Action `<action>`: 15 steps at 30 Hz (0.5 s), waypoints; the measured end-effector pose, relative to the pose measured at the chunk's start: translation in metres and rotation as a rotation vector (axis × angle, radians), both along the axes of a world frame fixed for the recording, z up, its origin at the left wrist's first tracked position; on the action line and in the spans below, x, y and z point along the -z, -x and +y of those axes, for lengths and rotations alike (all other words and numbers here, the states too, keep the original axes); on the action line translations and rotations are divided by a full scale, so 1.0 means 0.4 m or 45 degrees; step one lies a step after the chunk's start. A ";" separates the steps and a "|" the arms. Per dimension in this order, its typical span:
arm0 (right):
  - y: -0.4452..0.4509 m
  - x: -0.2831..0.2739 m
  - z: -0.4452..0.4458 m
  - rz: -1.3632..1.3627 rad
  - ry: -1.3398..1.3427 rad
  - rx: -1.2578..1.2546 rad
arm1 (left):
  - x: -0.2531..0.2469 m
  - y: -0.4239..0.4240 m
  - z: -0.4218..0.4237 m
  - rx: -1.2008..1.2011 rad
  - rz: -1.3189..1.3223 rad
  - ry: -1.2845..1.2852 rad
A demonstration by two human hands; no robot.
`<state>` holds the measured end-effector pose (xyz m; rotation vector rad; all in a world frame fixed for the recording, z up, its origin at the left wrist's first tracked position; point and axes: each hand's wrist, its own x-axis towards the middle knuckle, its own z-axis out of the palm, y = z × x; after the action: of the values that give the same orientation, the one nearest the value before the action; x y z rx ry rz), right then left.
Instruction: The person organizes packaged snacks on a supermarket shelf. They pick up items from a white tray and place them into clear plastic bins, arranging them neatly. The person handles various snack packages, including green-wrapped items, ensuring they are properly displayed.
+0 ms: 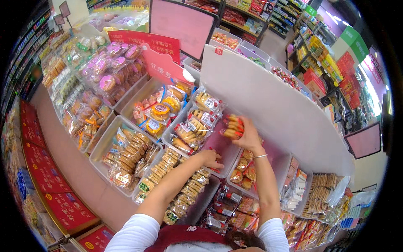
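Note:
My right hand (249, 134), with a bangle at the wrist, grips a clear-and-red pack of golden pastries (233, 127) above a mostly bare pink-tinted plastic bin (224, 143). My left hand (210, 159) reaches into the near end of that bin, fingers bent downward. Something red shows below its fingertips; whether the hand holds it is hidden. Left of this bin is another with striped wrapped pastries (197, 121). To its right, a bin holds round golden pastries (244, 171) in red-marked wrap.
Bins of wrapped biscuits (129, 154) and stacked crackers (185, 189) stand close under my left arm. A tall white divider panel (267, 91) rises behind the bins. Dark wrapped packs (225, 204) lie nearest my body. Red signs (63, 204) line a counter at left.

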<state>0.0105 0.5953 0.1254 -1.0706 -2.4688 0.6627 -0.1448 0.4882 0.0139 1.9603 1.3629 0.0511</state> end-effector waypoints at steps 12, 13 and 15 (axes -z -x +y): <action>0.108 0.254 0.006 -0.651 0.404 -0.235 | -0.009 -0.005 -0.022 -0.059 -0.068 -0.067; 0.106 0.227 0.026 -0.553 0.637 -0.326 | -0.027 0.001 -0.029 -0.126 -0.038 -0.106; 0.084 0.252 0.061 -0.334 0.930 -0.242 | -0.073 0.006 -0.039 -0.238 0.026 -0.188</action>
<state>-0.0232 0.6197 0.0247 -1.2224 -2.6242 1.6662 -0.1471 0.4726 0.0431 1.9504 1.5923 0.2265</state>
